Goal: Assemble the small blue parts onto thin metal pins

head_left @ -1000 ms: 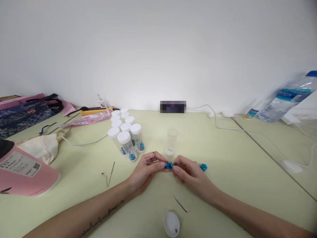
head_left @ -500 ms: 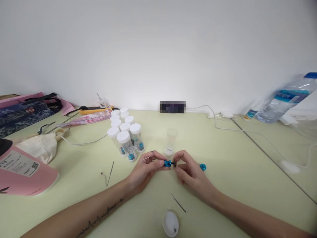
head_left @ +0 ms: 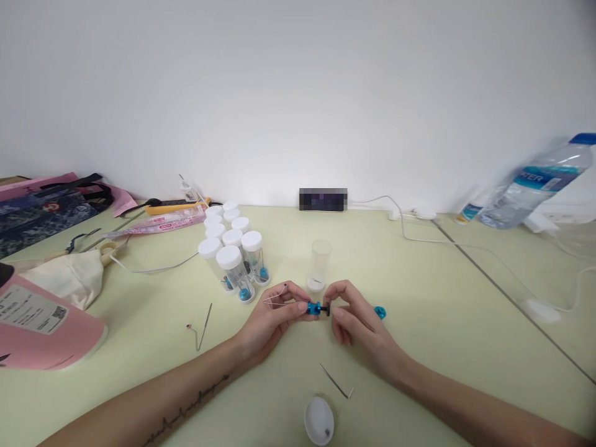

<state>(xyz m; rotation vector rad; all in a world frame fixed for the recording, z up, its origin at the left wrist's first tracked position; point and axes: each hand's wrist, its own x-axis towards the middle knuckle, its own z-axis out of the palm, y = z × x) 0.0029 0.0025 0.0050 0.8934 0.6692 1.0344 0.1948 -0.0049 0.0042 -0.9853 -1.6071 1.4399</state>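
Observation:
My left hand pinches a small blue metal part between thumb and fingers. A thin bent metal wire also sticks out from these fingers. From the part's right end juts a black screw with a round black knob. My right hand is beside the knob, index fingertip close to it and thumb apart; whether the index finger touches it, I cannot tell. Another blue part lies just beyond the right hand. A clear tube stands behind both hands.
Several white-capped tubes stand at left. Bent metal rods lie on the table, one at left and one in front, near a white cap. A pink cup and a water bottle flank the area.
My right thumb and index finger have come apart from around the black knob, which shows more fully. My left hand keeps its hold on the blue part. The view has shifted slightly.

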